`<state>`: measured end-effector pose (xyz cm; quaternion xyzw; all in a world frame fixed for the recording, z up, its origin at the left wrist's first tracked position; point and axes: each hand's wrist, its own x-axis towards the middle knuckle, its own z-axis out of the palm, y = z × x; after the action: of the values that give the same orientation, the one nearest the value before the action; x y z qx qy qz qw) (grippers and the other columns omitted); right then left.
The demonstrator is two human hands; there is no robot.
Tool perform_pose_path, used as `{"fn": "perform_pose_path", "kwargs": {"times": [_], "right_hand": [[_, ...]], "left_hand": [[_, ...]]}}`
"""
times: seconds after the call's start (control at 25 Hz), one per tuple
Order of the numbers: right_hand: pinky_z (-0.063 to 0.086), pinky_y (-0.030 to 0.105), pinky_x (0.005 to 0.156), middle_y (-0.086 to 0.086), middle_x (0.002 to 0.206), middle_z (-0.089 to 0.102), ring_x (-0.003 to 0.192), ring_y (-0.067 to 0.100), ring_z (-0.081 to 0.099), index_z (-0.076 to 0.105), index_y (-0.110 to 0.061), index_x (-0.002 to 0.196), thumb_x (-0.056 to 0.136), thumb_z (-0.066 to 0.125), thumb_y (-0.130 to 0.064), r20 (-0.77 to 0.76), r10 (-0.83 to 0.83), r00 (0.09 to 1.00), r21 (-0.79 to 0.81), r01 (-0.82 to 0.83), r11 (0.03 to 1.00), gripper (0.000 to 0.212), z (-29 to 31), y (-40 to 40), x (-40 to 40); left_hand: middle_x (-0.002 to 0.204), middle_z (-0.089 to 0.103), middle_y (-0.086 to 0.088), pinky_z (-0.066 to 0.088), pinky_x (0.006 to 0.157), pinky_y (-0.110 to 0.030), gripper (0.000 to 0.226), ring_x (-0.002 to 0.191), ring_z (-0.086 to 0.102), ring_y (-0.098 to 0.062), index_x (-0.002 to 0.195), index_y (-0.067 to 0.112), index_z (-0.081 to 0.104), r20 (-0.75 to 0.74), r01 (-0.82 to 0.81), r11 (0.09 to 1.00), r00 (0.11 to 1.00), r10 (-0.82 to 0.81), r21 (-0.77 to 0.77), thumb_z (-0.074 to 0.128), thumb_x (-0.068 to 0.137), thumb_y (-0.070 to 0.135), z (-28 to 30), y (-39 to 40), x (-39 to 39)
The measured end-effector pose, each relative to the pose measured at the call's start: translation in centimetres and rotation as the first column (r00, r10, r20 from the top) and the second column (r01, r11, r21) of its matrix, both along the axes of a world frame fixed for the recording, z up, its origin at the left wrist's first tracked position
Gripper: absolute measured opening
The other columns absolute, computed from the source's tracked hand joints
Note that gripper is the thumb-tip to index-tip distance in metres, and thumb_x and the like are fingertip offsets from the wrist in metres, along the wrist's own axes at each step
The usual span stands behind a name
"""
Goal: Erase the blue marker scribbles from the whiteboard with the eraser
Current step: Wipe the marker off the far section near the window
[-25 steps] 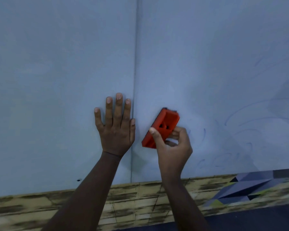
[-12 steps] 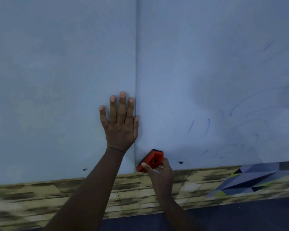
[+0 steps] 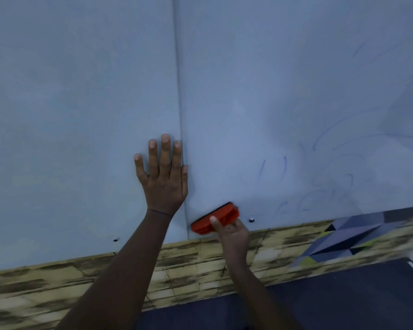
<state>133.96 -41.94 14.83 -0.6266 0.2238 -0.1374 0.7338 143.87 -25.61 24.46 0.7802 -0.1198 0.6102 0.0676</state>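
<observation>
Gripping orange eraser (image 3: 215, 219), right hand (image 3: 231, 233)

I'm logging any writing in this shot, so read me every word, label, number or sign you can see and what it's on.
None can be read.
Whiteboard: only loose blue marker scribbles, no letters or numbers.
Orange eraser, held in the right hand: no label visible.

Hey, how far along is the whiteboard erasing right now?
Partly done. The pale whiteboard looks clean around the flat left hand. The right hand grips the orange plastic eraser at the bottom edge. Blue marker scribbles remain to its right, some faint.
</observation>
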Motion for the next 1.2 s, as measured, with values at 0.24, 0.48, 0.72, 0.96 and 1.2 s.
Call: {"fn": "perform_pose_path", "kwargs": {"times": [0.24, 0.48, 0.72, 0.96, 1.2], "right_hand": [[0.065, 0.043, 0.071, 0.014, 0.093, 0.074, 0.091, 0.030, 0.077, 0.071, -0.009, 0.100, 0.089, 0.081, -0.022, -0.047, -0.062, 0.997, 0.240, 0.071, 0.968, 0.019, 1.8, -2.3, 0.5], [0.064, 0.041, 0.080, 0.028, 0.119, 0.069, 0.109, 0.040, 0.070, 0.057, 0.004, 0.132, 0.096, 0.073, -0.020, -0.336, 0.132, 0.933, 0.530, 0.071, 0.845, 0.047, -6.0, -2.4, 0.4], [0.066, 0.037, 0.074, 0.032, 0.122, 0.065, 0.109, 0.037, 0.066, 0.054, 0.007, 0.133, 0.099, 0.068, -0.020, -0.249, 0.161, 0.955, 0.663, 0.047, 0.747, 0.045, -4.8, -2.8, 0.6], [0.065, 0.041, 0.078, 0.029, 0.110, 0.069, 0.105, 0.039, 0.069, 0.060, 0.003, 0.116, 0.097, 0.070, -0.020, -0.141, 0.071, 0.987, 0.639, 0.036, 0.768, 0.031, 4.6, -4.9, 1.2], [0.065, 0.036, 0.079, 0.026, 0.100, 0.076, 0.096, 0.037, 0.076, 0.065, 0.000, 0.107, 0.091, 0.078, -0.027, -0.092, -0.063, 0.994, 0.502, 0.101, 0.859, 0.035, 8.3, -9.3, 0.9]], "left_hand": [[0.179, 0.003, -0.007, 0.001, 0.132, -0.055, 0.062, 0.165, 0.002, -0.029, 0.169, 0.013, 0.015, 0.018, -0.012, 1.000, 1.000, 0.012, -0.013, 0.032, 0.112, 0.032, -1.0, -0.3, 0.3], [0.178, 0.004, -0.008, 0.001, 0.132, -0.055, 0.063, 0.165, 0.004, -0.030, 0.170, 0.012, 0.015, 0.034, -0.017, 1.000, 0.999, 0.018, -0.020, 0.032, 0.112, 0.032, -1.3, -0.6, 0.3], [0.178, 0.004, -0.009, 0.001, 0.132, -0.056, 0.064, 0.165, 0.003, -0.031, 0.169, 0.011, 0.015, 0.030, -0.012, 1.000, 0.999, 0.012, 0.003, 0.033, 0.112, 0.032, -2.0, -0.4, 0.3], [0.178, 0.004, -0.010, 0.001, 0.131, -0.057, 0.064, 0.165, 0.003, -0.032, 0.170, 0.011, 0.015, 0.017, -0.006, 1.000, 1.000, 0.006, 0.003, 0.034, 0.112, 0.032, -3.3, -0.6, 0.3], [0.178, 0.005, -0.011, 0.001, 0.131, -0.058, 0.063, 0.165, 0.002, -0.033, 0.170, 0.016, 0.019, -0.005, -0.025, 0.999, 1.000, 0.025, 0.020, 0.039, 0.111, 0.031, -4.3, -0.9, 0.1]]}}
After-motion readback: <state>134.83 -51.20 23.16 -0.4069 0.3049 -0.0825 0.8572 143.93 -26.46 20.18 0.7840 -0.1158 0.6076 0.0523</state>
